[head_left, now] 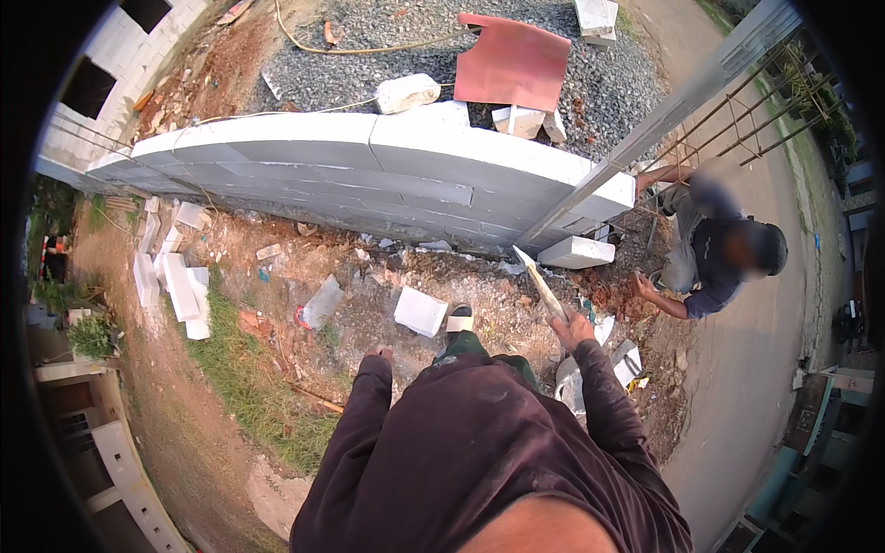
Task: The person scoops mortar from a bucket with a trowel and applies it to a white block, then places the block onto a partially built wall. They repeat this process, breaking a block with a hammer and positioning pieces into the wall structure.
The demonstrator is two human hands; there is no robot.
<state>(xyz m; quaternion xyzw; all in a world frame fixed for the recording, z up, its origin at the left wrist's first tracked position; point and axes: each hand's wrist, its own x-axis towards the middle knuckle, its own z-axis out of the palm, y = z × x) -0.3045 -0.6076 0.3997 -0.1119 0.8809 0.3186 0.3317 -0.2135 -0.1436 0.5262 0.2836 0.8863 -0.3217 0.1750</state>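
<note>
My right hand [573, 329] is closed round a long, tapered tan tool [546, 290], pale at its tip, whose kind I cannot make out. Its tip points toward the foot of a grey-white block wall [415, 189]. Down at my left side hangs my left hand [380, 354], seen small from above, its fingers a little apart and nothing visible in it. A white block [420, 311] lies on the ground in front of my feet. Another block [577, 252] sits against the wall near its right end.
A person [728, 244] in a dark cap crouches at the wall's right end, beside a slanting post [664, 106] and rebar cages [751, 111]. Loose blocks [180, 286] lie at left. Gravel [396, 46] and a red sheet [512, 63] are behind the wall. White sacks [572, 382] lie near my right arm.
</note>
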